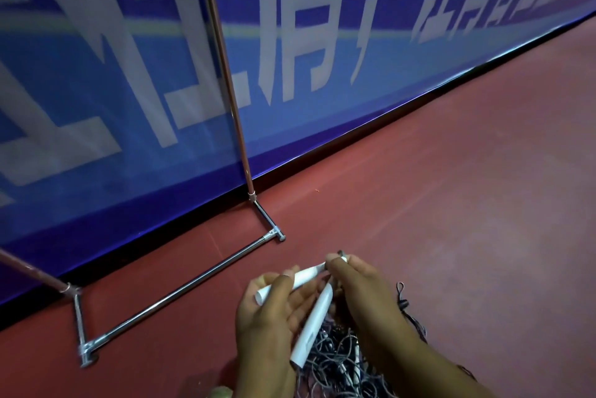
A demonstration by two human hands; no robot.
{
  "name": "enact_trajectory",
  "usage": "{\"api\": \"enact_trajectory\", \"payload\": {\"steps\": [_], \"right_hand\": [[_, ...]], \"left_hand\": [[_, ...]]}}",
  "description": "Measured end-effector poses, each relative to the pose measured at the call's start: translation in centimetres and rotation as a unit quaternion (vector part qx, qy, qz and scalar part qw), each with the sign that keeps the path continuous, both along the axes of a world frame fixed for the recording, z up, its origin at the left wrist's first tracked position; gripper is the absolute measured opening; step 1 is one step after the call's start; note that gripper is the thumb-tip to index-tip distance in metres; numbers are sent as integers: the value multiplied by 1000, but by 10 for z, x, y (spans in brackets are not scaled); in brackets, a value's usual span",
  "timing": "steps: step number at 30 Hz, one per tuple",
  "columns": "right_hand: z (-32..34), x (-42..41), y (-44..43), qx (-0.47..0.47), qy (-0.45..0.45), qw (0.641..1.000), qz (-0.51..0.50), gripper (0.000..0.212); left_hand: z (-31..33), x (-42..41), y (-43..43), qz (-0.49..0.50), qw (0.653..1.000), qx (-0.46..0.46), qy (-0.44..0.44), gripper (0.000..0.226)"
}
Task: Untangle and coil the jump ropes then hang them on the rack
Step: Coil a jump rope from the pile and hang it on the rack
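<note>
Left hand (267, 312), right hand (359, 289) — gripping white handles (304, 277).

Single head cam, wide-angle, fwd + down toward floor (451, 188), rack (180, 291) near.

The rack (180, 291) stands on the floor (451, 188) along its back edge, just before the banner (129, 75). Before the rack's right foot, the left hand (267, 317) and right hand (364, 294) meet, a handle (300, 278) held across both, a second handle (314, 323) between them, the ropes (335, 362) below.
</note>
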State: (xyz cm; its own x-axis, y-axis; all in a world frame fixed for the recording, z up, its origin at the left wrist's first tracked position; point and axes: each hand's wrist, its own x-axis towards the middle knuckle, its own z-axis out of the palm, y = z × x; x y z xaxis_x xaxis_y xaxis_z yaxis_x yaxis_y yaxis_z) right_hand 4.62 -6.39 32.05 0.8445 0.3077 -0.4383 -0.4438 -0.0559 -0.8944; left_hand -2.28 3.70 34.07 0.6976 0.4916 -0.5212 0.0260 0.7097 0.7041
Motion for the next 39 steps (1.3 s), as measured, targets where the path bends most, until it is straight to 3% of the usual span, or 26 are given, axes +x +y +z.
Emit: {"api": "enact_trajectory", "payload": {"steps": [10,16,19,21,24,28,29,33,39], "right_hand": [[31,-11,-2,45,-26,998,-23,28],[39,-16,-7,75,-39,996,-37,17],[43,-21,-9,105,-42,993,-31,17],[45,-25,-9,110,-40,993,-28,14],[50,-32,-8,110,-33,993,-29,12],[60,-39,-4,114,-21,993,-14,5],[64,-40,-2,114,-19,993,0,5],[71,-38,-4,89,-22,995,36,14],[71,-34,-8,65,-46,996,33,24]], "left_hand": [[22,-21,-3,21,999,40,-27,21],[21,-34,-4,-39,998,53,-26,32],[21,-39,-1,-81,990,112,17,35],[17,-43,2,-136,969,200,58,30],[16,-53,6,-214,909,348,86,24],[21,-66,10,-296,769,541,164,49],[24,-68,11,-290,761,555,172,46],[31,-72,12,-257,810,508,141,22],[34,-80,23,-241,824,493,139,20]]}}
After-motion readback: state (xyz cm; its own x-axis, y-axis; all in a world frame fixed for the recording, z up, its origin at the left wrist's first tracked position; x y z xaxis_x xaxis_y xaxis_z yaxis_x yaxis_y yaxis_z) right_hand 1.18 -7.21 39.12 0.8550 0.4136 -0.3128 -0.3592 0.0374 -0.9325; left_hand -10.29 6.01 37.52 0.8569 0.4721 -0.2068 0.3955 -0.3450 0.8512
